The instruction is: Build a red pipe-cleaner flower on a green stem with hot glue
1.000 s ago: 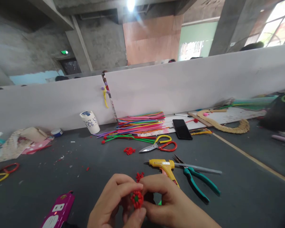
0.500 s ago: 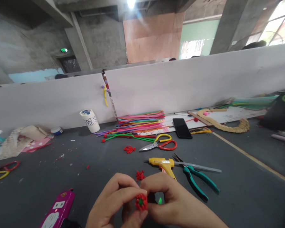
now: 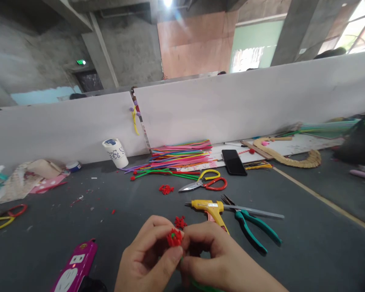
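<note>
Gentleness should spare the red flower (image 3: 174,238) pinched by my left hand (image 3: 141,259), while my right hand (image 3: 214,249) seemingly grasps green stem (image 3: 205,287).

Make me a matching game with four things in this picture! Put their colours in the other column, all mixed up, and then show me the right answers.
Things:
1. flower in the left hand
2. phone
3. glue gun
4. pliers

Colours:
A. yellow body
B. blue-green handles
C. red with green in the middle
D. black

Right pairs: 1-C, 2-D, 3-A, 4-B
</note>
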The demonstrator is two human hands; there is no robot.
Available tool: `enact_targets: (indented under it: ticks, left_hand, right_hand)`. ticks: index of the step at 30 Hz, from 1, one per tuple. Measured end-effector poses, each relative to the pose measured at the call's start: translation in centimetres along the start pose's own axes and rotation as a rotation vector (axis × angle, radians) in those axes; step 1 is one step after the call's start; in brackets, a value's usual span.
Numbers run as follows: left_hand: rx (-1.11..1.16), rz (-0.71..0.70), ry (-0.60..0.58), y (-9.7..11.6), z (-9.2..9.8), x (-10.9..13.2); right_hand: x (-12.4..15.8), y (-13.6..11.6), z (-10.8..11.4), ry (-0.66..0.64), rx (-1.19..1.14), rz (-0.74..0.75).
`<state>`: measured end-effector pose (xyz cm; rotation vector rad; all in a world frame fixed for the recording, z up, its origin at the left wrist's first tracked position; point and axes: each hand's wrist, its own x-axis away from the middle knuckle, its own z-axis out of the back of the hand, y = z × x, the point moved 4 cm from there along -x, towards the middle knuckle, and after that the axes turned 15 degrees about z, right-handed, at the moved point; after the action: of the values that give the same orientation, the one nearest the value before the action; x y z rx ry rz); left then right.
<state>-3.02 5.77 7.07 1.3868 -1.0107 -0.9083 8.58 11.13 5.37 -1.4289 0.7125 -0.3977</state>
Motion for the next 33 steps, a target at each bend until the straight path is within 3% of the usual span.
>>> enact_targets:
  ticks: [3, 7, 21, 25, 28, 33]
  left_hand:
    - [0.109, 0.12, -0.029, -0.4, -0.3, -0.3]
    - [0.141, 0.163, -0.048, -0.8, -0.4, -0.4]
    - [0.139, 0.215, -0.038, -1.4, -0.4, -0.3]
    - [0.077, 0.113, 0.052, -0.8, -0.4, -0.2]
    - [-0.02, 0.022, 0.188, -0.2, -0.5, 0.2]
    - [-0.058, 0.003, 0.403, -0.3, -0.2, 1.0]
  right_hand:
    - [0.1, 0.2, -0.2, 0.051, -0.097, -0.085]
    - [0.1, 0.5, -0.4, 0.081, -0.173, -0.177]
    - [0.1, 0.4, -0.7, 0.109, -0.121, -0.209]
    - [0.0, 0.4, -0.7, 0.123, -0.112, -0.204]
    - [-0.1, 0.4, -0.8, 0.12, -0.068, -0.165]
    - [-0.2, 0.3, -0.7, 0.133, 0.069, -0.048]
